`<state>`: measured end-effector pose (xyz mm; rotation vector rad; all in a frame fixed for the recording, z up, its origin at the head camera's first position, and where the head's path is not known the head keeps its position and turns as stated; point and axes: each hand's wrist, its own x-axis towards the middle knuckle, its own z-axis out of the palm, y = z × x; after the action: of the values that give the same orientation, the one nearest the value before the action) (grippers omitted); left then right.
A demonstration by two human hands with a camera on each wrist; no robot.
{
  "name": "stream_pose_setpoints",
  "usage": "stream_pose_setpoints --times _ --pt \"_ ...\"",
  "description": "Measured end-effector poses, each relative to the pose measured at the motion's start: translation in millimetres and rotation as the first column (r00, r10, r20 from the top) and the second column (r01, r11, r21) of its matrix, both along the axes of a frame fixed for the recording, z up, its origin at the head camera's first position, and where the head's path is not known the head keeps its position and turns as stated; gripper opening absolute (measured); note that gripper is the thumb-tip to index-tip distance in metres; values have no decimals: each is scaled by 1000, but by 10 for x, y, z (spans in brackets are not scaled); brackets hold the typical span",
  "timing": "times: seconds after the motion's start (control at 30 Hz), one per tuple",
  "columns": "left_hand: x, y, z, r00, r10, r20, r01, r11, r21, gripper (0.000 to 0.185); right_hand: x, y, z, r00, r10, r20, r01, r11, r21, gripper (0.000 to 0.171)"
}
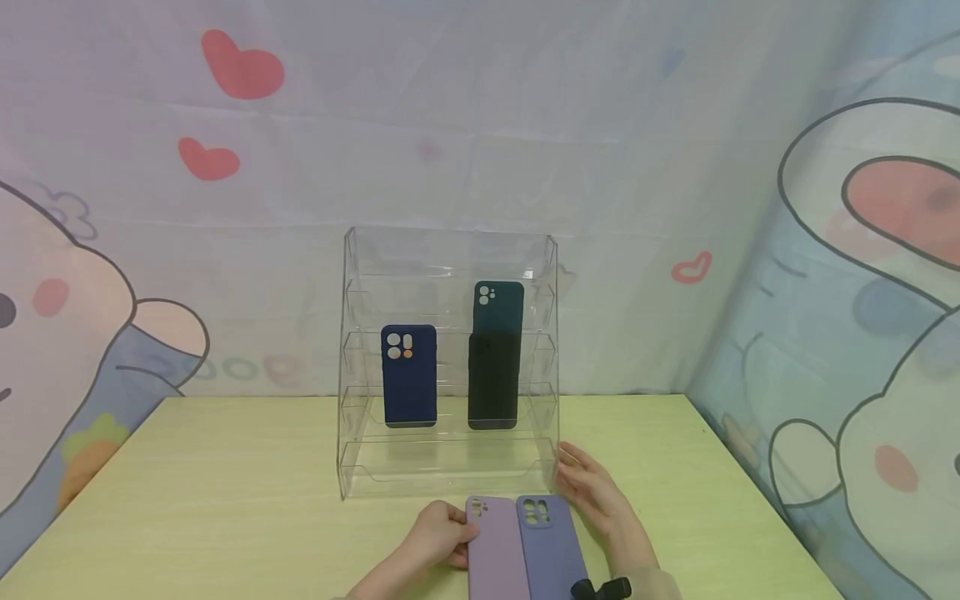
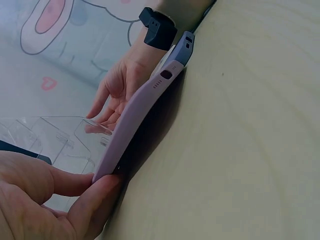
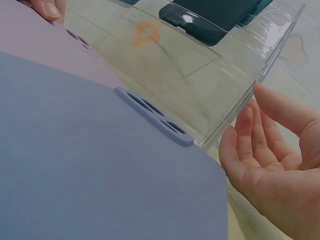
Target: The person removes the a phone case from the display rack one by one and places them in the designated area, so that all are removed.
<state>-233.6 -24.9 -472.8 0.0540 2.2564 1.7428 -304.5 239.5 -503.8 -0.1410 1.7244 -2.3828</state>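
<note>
Head view: the left hand (image 1: 435, 537) is seen pinching the upper left edge of a soft lilac silicone phone case (image 1: 496, 550), thumb and fingers curled on it; in the left wrist view that edge is raised off the pale wooden desk (image 1: 225, 500). The case's long axis runs away from the person toward the clear acrylic tiered display rack (image 1: 450, 358) just behind it. A periwinkle silicone phone case (image 1: 549, 546) lies touching its right side. The right hand (image 1: 596, 492) is held open, fingers relaxed, beside the rack's right front corner.
</note>
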Motion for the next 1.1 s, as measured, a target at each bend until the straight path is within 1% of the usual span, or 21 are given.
stream_pose_setpoints --times 0.3,0.43,0.6,0.83,1.1 --pt "13 14 6 1000 -12 -4 12 1000 -13 18 2 -6 6 1000 0 8 1 1000 -10 65" --pt "11 15 -6 1000 -16 -6 16 1000 -19 17 10 2 18 1000 12 -4 -12 1000 1 64" --pt "2 17 -18 1000 -17 -3 17 999 -48 17 8 6 6 1000 13 -5 -13 1000 -3 65" --pt "13 7 -26 999 -14 -47 10 997 -77 17 22 11 22 1000 27 -7 -27 1000 -7 64" --pt "33 -10 -20 994 -22 -106 7 990 -142 14 20 9 28 1000 22 3 -22 1000 8 64"
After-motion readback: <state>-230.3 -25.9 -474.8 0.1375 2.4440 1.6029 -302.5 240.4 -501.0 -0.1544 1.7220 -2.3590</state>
